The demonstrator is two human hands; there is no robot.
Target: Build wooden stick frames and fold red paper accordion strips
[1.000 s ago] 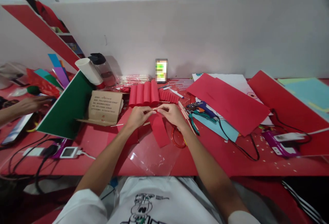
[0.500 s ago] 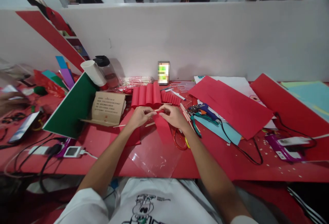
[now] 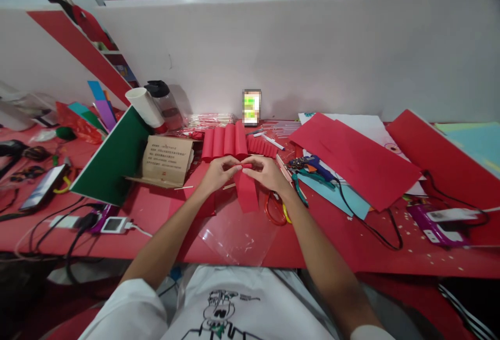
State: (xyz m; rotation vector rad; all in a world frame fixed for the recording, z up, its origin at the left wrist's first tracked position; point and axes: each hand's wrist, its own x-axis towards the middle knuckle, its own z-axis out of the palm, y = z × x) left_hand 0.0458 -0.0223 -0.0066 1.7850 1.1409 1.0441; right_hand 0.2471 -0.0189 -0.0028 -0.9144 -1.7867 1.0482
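A strip of red paper [image 3: 247, 194] hangs down toward me, its top edge curled over between my fingertips. My left hand [image 3: 222, 172] pinches the curled edge from the left. From the right, my right hand [image 3: 263, 171] pinches the same edge, fingertips nearly meeting the left ones. Just beyond my hands lie several rolled red paper tubes [image 3: 224, 142] side by side. Smaller red rolls [image 3: 263, 146] lie to their right. Under the strip is a clear plastic sheet [image 3: 238, 238], and scissors with red and yellow handles [image 3: 275, 211] rest by my right wrist.
A brown cardboard box [image 3: 166, 163] and a green board [image 3: 111, 160] stand at left. Pliers [image 3: 312, 168], red sheets [image 3: 355, 158] and a black cable [image 3: 361, 217] lie at right. A phone [image 3: 251, 106] leans against the white partition [image 3: 312, 43].
My fingers have shifted along the curled edge, and the strip hangs straighter. The hand at the far left has left the view. The camera view has shifted slightly.
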